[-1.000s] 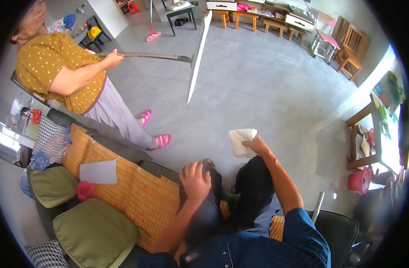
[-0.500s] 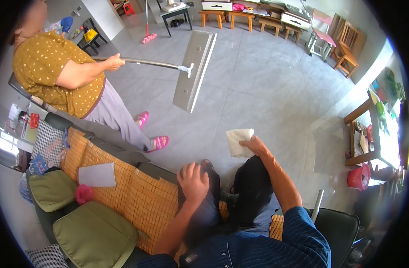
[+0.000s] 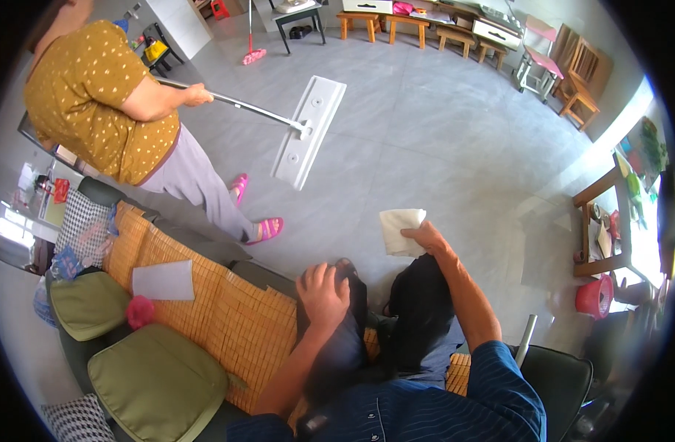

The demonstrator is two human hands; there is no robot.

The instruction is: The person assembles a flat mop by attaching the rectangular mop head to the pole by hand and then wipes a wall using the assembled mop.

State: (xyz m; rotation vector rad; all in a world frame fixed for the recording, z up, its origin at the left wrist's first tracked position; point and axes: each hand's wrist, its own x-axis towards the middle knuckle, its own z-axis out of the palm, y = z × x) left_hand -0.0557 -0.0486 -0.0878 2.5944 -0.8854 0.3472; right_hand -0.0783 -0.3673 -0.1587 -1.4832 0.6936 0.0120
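Observation:
I sit with my right hand [image 3: 426, 237] at my right knee, its thumb and fingers gripping a folded white cloth [image 3: 401, 231]. The cloth hangs flat out in front of the knee, over the grey floor. On my left knee lies my left hand [image 3: 324, 293], its fingers bent a little and apart, with nothing in it. Beyond, at the left, another person [image 3: 105, 110] in a mustard shirt stands holding a wide flat mop [image 3: 308, 134] by its metal pole. The mop's long grey plate is tilted toward me.
A bamboo mat [image 3: 205, 302] covers the sofa at my left, with green cushions [image 3: 160, 379], a white sheet [image 3: 163, 281] and a pink fuzzy ball [image 3: 140, 312] on it. A wooden table [image 3: 602, 190] and a pink bin [image 3: 593, 297] stand at right. Wooden stools [image 3: 407, 31] line the back.
The other person's mop plate has swung down and slightly left, and their arm has shifted a bit. My hands keep their places on my knees, the cloth still held.

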